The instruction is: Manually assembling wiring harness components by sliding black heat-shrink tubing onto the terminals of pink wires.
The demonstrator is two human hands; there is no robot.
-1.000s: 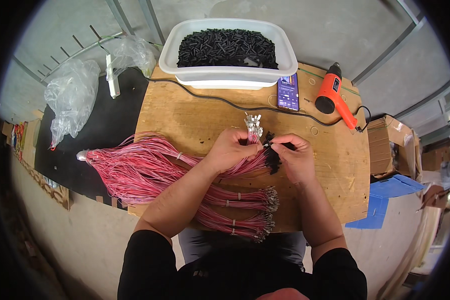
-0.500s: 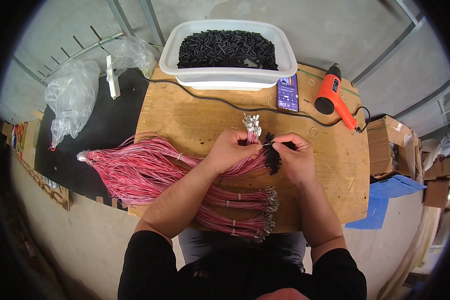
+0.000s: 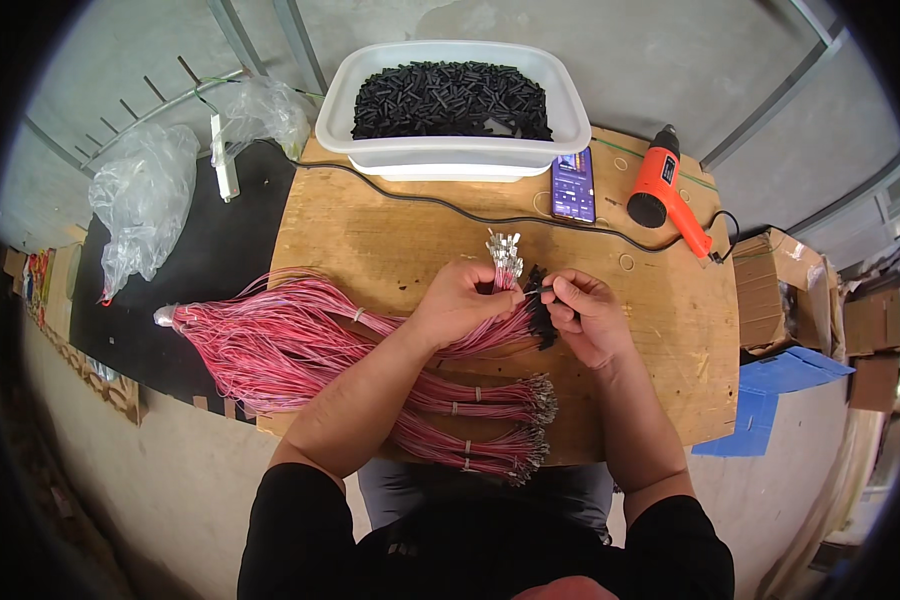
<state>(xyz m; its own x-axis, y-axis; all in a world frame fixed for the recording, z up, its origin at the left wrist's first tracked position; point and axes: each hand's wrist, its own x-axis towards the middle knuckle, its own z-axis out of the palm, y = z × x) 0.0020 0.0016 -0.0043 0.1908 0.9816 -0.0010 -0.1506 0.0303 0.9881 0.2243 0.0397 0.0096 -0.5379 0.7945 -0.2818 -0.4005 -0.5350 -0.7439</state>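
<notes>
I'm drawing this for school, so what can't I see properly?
In the head view:
Small piece pinched by the right hand: too tiny to identify.
Part of the upright wire bundle: hidden inside the left hand.
Some pink wires: hidden under the left forearm.
White tub's bottom: mostly covered by black pieces.
Phone screen details: too small.

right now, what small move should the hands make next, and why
Probably ease the right hand slightly toward the left hand to seat the small dark piece it seems to pinch: bare metal ends rise from the left hand, while black sleeves cluster close beside them.
</notes>
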